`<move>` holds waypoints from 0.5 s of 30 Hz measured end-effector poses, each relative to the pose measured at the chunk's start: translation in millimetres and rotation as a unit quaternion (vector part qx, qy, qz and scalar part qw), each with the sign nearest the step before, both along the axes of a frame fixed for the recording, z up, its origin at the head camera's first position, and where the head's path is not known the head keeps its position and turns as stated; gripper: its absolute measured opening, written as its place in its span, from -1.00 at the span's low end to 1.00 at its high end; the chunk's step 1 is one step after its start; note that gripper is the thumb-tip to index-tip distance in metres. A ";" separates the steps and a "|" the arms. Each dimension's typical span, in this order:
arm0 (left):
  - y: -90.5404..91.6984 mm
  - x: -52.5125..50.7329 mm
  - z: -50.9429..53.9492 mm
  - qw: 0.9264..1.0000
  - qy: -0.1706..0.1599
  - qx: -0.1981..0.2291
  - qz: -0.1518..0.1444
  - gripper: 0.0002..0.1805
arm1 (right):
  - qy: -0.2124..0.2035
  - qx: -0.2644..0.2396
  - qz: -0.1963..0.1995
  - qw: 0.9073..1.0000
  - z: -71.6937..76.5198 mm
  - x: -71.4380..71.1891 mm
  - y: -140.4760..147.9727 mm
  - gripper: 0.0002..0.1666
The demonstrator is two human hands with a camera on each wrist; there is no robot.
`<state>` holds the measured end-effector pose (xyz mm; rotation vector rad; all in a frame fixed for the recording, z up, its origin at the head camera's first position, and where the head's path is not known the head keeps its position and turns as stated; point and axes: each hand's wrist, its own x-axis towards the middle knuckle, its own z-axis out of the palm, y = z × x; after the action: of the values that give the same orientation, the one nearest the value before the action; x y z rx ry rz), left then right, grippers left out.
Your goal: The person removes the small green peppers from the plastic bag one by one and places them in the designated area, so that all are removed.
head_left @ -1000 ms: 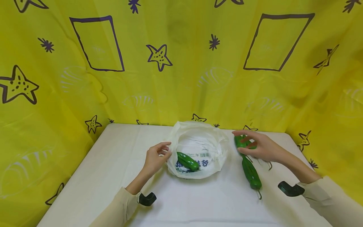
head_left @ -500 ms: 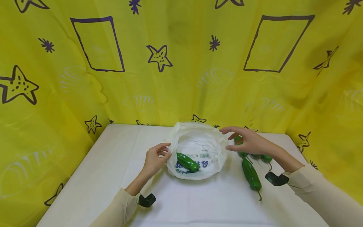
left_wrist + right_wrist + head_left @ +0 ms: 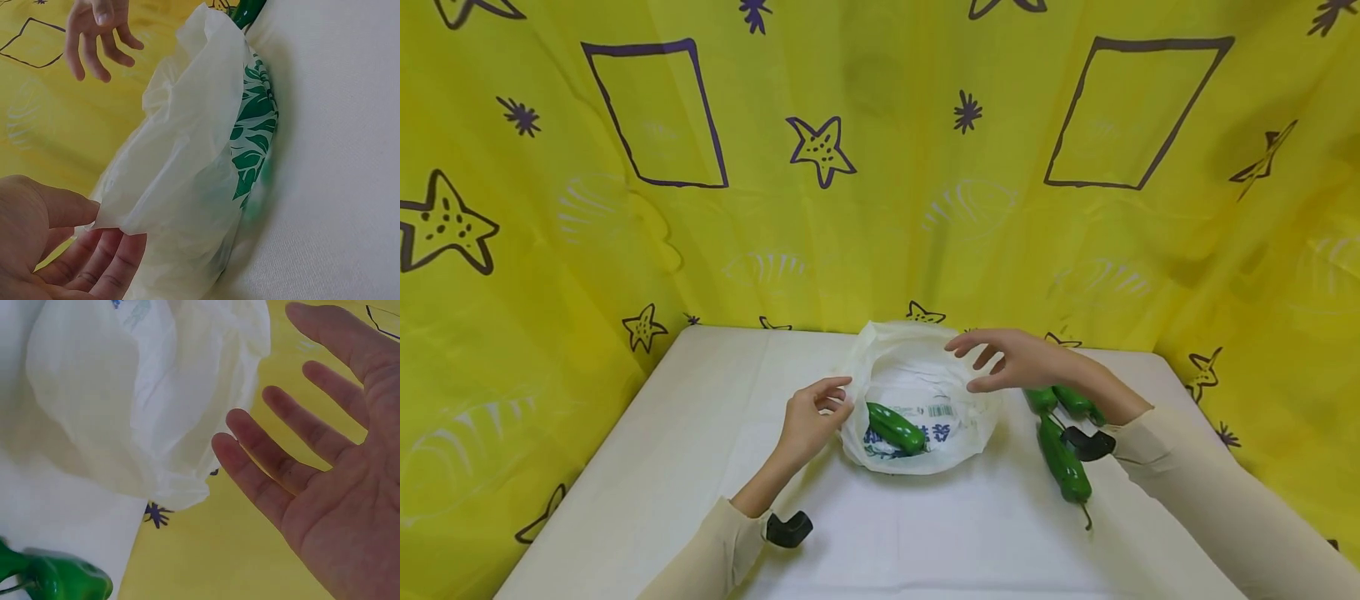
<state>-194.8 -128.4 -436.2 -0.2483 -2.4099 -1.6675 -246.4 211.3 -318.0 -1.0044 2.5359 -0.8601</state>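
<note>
A whitish plastic bag [image 3: 917,462] with its mouth open stands mid-table, green leaf print on its side in the left wrist view. Inside it lies one green pepper [image 3: 897,428]. My left hand [image 3: 811,419] pinches the bag's left rim between thumb and fingers. Above the bag's right rim hovers my right hand [image 3: 1011,358], fingers spread apart and holding nothing, as the right wrist view [image 3: 337,456] confirms. Right of the bag lie several more peppers, among them a long green pepper [image 3: 1063,462] with its stem toward me; the right wrist and sleeve partly cover this group.
A white cloth [image 3: 880,542] covers the table. Yellow curtains [image 3: 880,250] printed with starfish hang close behind the far edge and along both sides. Each wrist carries a black camera mount [image 3: 788,529].
My right hand has moved left from over the peppers to above the bag's right rim, its fingers loosely spread throughout. The left hand and the bag have stayed in place.
</note>
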 end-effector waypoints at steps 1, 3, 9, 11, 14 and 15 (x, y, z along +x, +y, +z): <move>0.1 0.1 0.3 1.000 -0.001 -0.001 0.000 -0.62 | -0.005 0.005 0.002 1.000 0.6 -1.1 -3.3 -0.30; 0.1 0.2 0.3 1.000 -0.004 -0.002 0.001 -0.62 | -0.013 0.011 0.008 1.000 0.8 -3.5 -9.2 -0.30; 0.1 -0.5 0.5 1.000 0.001 -0.005 0.005 -0.63 | -0.020 0.008 0.027 0.999 -1.6 -12.7 -26.4 -0.30; 0.4 -0.5 0.5 1.000 -0.001 -0.004 0.006 -0.62 | -0.024 0.007 0.036 0.999 -3.3 -16.2 -32.3 -0.30; 0.7 -0.4 0.3 1.000 -0.002 -0.007 0.005 -0.62 | -0.044 0.006 0.049 0.998 -5.9 -20.8 -40.2 -0.30; 0.9 -0.3 0.4 1.000 -0.003 -0.007 0.005 -0.62 | -0.055 0.011 0.051 0.997 -7.1 -22.1 -42.6 -0.30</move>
<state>-195.1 -127.5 -435.8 -0.2352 -2.4246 -1.6489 -268.5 168.7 -325.1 -1.0411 2.3761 -0.8328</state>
